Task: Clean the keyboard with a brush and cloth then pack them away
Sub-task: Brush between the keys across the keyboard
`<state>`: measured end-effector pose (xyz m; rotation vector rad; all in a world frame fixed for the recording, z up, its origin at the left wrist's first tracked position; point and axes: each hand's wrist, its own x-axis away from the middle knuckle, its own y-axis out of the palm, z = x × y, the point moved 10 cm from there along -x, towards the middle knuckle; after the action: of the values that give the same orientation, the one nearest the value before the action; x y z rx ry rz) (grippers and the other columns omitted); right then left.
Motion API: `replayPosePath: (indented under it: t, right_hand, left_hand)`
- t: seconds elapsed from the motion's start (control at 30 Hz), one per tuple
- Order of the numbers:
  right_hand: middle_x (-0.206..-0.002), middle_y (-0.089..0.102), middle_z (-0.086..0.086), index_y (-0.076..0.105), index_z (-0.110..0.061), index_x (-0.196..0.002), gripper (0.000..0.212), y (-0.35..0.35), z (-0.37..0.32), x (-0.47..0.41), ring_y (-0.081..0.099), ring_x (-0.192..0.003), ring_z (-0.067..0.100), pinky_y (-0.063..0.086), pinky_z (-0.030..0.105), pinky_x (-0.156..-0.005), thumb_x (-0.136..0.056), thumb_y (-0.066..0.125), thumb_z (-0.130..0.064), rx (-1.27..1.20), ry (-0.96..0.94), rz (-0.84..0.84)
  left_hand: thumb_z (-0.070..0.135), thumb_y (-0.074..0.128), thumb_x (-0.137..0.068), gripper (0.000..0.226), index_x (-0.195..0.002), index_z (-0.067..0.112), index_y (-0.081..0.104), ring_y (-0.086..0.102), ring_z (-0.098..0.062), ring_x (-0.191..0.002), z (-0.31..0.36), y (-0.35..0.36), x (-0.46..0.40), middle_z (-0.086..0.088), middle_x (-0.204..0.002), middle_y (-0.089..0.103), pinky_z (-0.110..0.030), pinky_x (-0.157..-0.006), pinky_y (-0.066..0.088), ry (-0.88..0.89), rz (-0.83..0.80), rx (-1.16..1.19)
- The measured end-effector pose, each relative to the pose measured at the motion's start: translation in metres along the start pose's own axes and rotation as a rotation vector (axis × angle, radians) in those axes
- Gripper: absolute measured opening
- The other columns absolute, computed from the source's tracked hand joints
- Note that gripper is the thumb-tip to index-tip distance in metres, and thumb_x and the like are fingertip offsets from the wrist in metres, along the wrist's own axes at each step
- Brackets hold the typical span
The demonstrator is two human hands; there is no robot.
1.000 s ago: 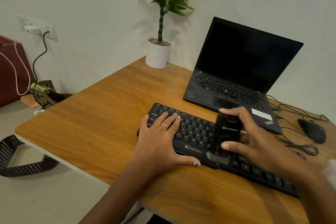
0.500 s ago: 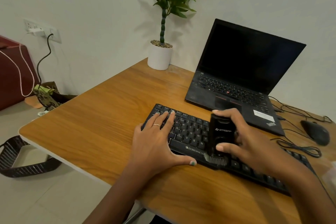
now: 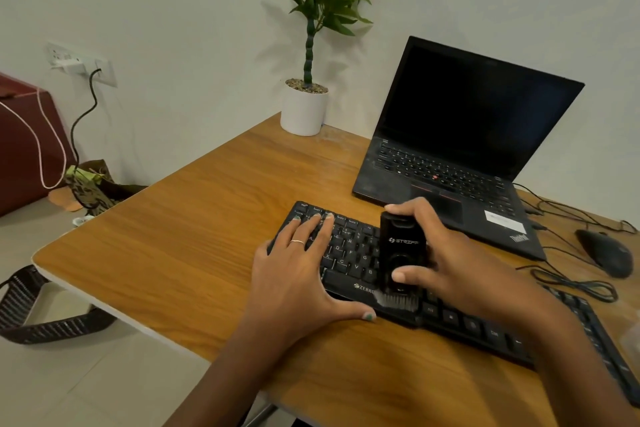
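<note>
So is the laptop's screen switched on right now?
No, the open black laptop at the back of the wooden desk shows a completely dark, blank screen.

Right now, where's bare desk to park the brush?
Widest bare wood: left of the keyboard, out to the desk's left edge. Also free: between plant pot and keyboard, and the near strip under the forearms. Crowded: right side, with laptop, mouse and cables.

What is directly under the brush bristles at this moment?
The brush, gripped by the right hand, has its bristles on the near edge of the black keyboard, beside the Zebronics logo. The keys beneath the bristles and hand are covered.
</note>
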<state>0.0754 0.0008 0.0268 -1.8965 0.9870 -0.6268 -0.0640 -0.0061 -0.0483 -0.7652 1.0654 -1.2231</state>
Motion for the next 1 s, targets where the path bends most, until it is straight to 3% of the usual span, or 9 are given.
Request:
replayPosePath:
  t: [0.1, 0.27, 0.37, 0.47, 0.53, 0.63, 0.73, 0.9, 1.0]
  right_hand:
    - [-0.118, 0.047, -0.018, 0.021, -0.05, -0.125, 0.064, 0.002, -0.015, -0.005, 0.054, -0.103, 0.003, 0.053, 0.027, -0.082, -0.084, 0.065, -0.026, -0.026, -0.063, 0.106]
    - [-0.124, 0.035, -0.026, 0.02, -0.055, -0.126, 0.07, 0.026, -0.048, -0.011, 0.046, -0.112, 0.0, 0.046, 0.024, -0.093, -0.086, 0.064, -0.019, -0.142, -0.235, 0.379]
    - [-0.118, 0.038, -0.023, 0.019, -0.048, -0.127, 0.065, 0.015, -0.037, -0.009, 0.049, -0.106, 0.001, 0.045, 0.02, -0.087, -0.086, 0.064, -0.024, -0.064, -0.162, 0.273]
    - [-0.099, 0.039, -0.03, 0.02, -0.044, -0.127, 0.064, 0.0, -0.021, -0.005, 0.046, -0.087, -0.009, 0.039, 0.01, -0.068, -0.085, 0.065, -0.026, 0.148, -0.087, 0.09]
    - [-0.102, 0.041, -0.03, 0.022, -0.046, -0.128, 0.065, -0.001, -0.024, -0.007, 0.047, -0.088, -0.009, 0.041, 0.012, -0.071, -0.085, 0.065, -0.026, 0.116, -0.086, 0.127]
    - [-0.118, 0.043, -0.029, 0.024, -0.057, -0.126, 0.07, 0.018, -0.035, -0.011, 0.052, -0.108, -0.001, 0.052, 0.025, -0.086, -0.084, 0.066, -0.02, -0.188, -0.174, 0.27]
    - [-0.117, 0.039, -0.034, 0.018, -0.071, -0.116, 0.078, 0.025, -0.036, -0.01, 0.049, -0.108, -0.007, 0.05, 0.019, -0.087, -0.085, 0.066, -0.018, -0.239, -0.237, 0.398]
    - [-0.123, 0.049, -0.005, 0.019, -0.05, -0.13, 0.071, 0.001, -0.021, -0.015, 0.054, -0.097, 0.006, 0.051, 0.02, -0.076, -0.086, 0.064, -0.018, -0.055, -0.195, 0.536]
    - [-0.121, 0.05, -0.012, 0.024, -0.05, -0.128, 0.069, 0.006, -0.017, -0.017, 0.056, -0.101, 0.006, 0.055, 0.024, -0.078, -0.084, 0.066, -0.017, -0.184, -0.184, 0.475]
  left_hand:
    - [0.104, 0.029, -0.042, 0.136, -0.153, 0.034, -0.009, 0.0, -0.012, -0.149, 0.001, 0.0, 0.0, 0.014, -0.162, 0.005, -0.039, -0.117, 0.018, 0.009, 0.018, -0.014]
    - [0.099, 0.027, -0.047, 0.129, -0.154, 0.028, 0.016, 0.014, -0.01, -0.147, -0.004, -0.002, 0.002, 0.013, -0.158, 0.025, -0.039, -0.112, 0.029, -0.02, 0.09, 0.032]
    - [0.102, 0.024, -0.042, 0.14, -0.156, 0.025, -0.001, 0.001, -0.011, -0.15, -0.006, 0.003, 0.002, 0.01, -0.163, 0.008, -0.044, -0.118, 0.019, -0.051, 0.019, 0.0]
    - [0.103, 0.022, -0.04, 0.143, -0.154, 0.024, -0.009, -0.007, -0.012, -0.149, -0.006, 0.004, 0.002, 0.009, -0.163, -0.002, -0.044, -0.12, 0.011, -0.067, -0.024, -0.035]
    - [0.103, 0.015, -0.037, 0.144, -0.155, 0.024, -0.007, -0.008, -0.013, -0.149, -0.006, 0.004, 0.002, 0.007, -0.164, -0.003, -0.045, -0.12, 0.011, -0.063, -0.032, -0.06]
    - [0.102, 0.009, -0.036, 0.143, -0.155, 0.024, -0.006, -0.007, -0.013, -0.15, -0.007, 0.005, 0.001, 0.005, -0.164, -0.002, -0.047, -0.119, 0.012, -0.056, -0.03, -0.076]
    - [0.101, 0.011, -0.039, 0.14, -0.156, 0.025, -0.004, -0.005, -0.013, -0.15, -0.007, 0.006, 0.001, 0.006, -0.164, 0.002, -0.048, -0.119, 0.012, -0.057, -0.029, -0.056]
    - [0.101, 0.019, -0.044, 0.139, -0.155, 0.023, -0.008, -0.011, -0.014, -0.149, -0.007, 0.01, 0.0, 0.006, -0.164, -0.006, -0.046, -0.12, 0.008, -0.063, -0.078, -0.087]
    - [0.102, 0.013, -0.041, 0.14, -0.155, 0.023, -0.009, -0.012, -0.014, -0.149, -0.007, 0.01, -0.001, 0.006, -0.164, -0.007, -0.046, -0.12, 0.008, -0.058, -0.069, -0.084]
